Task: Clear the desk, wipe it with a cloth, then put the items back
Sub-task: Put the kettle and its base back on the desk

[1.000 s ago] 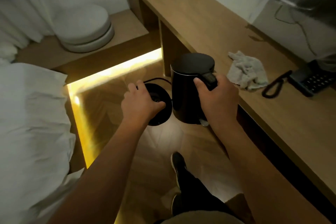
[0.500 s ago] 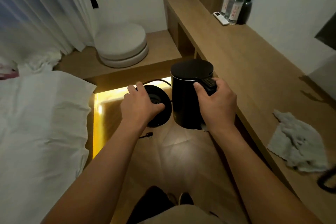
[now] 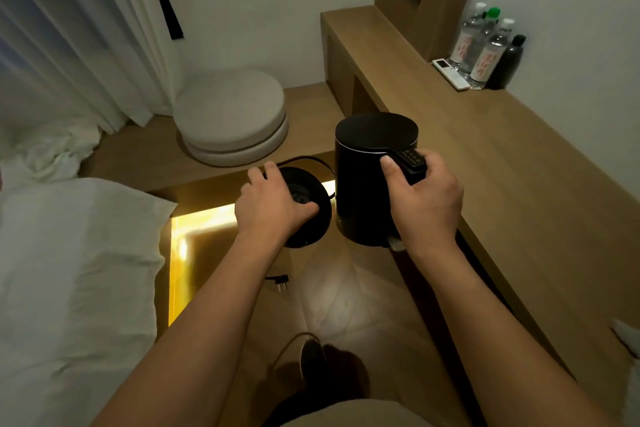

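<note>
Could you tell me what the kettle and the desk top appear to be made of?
Kettle: matt black body, probably plastic or coated metal; it shows only a dull sheen and a thin bright rim line under the lid. Desk top: light wood or wood-look laminate, satin finish, with faint lengthwise grain.

One kettle (image 3: 367, 180), one base (image 3: 308, 208), four bottles (image 3: 485, 48), one remote (image 3: 450, 74), one cushion (image 3: 232, 114), two hands (image 3: 273, 204).

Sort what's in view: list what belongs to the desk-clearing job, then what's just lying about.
Job:
kettle, held in right hand
kettle base, held in left hand
desk
water bottles
remote
cloth at the desk's edge

Lying about:
round cushion
bedding
curtain
</note>
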Available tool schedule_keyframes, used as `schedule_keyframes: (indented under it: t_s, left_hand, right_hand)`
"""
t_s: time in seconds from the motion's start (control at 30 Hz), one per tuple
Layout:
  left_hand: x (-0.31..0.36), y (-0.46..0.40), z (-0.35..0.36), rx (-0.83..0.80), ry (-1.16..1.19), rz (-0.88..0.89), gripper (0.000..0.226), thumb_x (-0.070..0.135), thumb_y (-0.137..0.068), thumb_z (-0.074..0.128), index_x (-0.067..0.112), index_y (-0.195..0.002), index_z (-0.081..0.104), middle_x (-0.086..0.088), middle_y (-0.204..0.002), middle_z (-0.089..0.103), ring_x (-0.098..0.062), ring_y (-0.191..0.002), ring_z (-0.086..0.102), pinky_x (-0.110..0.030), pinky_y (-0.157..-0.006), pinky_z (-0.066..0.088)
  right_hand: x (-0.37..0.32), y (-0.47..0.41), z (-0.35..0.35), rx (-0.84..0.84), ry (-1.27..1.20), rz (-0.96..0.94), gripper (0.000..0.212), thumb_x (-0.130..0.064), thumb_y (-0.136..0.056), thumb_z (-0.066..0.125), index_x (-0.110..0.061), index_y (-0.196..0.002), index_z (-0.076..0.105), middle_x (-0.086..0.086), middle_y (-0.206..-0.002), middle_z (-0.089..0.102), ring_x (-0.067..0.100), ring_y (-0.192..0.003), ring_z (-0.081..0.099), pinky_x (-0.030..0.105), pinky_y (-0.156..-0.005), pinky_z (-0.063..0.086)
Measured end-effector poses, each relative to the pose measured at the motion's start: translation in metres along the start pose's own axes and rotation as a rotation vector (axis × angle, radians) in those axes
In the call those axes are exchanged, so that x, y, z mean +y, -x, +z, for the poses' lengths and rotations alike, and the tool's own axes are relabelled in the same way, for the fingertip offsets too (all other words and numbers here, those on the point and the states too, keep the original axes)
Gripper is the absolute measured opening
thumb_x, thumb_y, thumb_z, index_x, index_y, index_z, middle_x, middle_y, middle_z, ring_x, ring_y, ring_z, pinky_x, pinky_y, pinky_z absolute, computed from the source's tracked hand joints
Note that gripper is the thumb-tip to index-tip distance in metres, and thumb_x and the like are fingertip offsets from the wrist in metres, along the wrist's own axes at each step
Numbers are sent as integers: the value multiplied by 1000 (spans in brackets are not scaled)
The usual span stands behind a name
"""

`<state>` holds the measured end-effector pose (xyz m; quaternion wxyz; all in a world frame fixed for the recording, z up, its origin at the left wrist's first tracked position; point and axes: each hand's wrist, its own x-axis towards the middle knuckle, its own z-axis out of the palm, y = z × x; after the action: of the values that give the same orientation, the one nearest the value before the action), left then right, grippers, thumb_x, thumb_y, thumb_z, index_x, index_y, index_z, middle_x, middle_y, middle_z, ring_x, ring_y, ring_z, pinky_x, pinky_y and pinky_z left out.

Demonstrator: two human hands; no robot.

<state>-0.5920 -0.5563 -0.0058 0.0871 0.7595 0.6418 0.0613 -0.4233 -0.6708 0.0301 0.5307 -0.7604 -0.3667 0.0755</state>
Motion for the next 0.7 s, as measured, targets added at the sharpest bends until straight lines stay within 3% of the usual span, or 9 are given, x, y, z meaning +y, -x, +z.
schedule_keyframes:
  t_s: [0.2, 0.37, 0.5, 0.7]
  left_hand:
    - [-10, -100, -16, 5, 19, 37, 104, 66, -69, 77, 16, -148, 30, -13, -135, 45, -33, -117, 56, -40, -80, 55]
    - [-14, -175, -19, -24, 14, 44, 102, 65, -71, 76, 16, -148, 30, -13, -137, 44, -33, -118, 55, -41, -83, 57]
    - [-14, -245, -14, -37, 10, 55, 101, 65, -72, 75, 16, -148, 30, -12, -136, 45, -32, -118, 54, -41, -83, 54]
    - [-6, -367, -10, -81, 15, 58, 101, 64, -73, 75, 16, -149, 28, -12, -136, 43, -32, -116, 55, -44, -86, 58]
  right_hand:
    - [-24, -63, 67, 51, -13, 11, 30, -46, -90, 66, -27, -112, 59, -15, -98, 63, 1, -91, 62, 25, -76, 55]
    - [-36, -116, 120, 74, -16, 9, 36, -48, -90, 65, -25, -116, 60, -16, -100, 63, -4, -91, 60, 15, -70, 52]
    - [-36, -169, 169, 62, -10, 21, 38, -49, -90, 65, -23, -117, 60, -13, -102, 65, 3, -91, 63, 26, -75, 58]
    - [-34, -264, 248, 48, -64, 73, 42, -46, -90, 66, -21, -123, 60, -9, -109, 66, 6, -98, 63, 29, -80, 59]
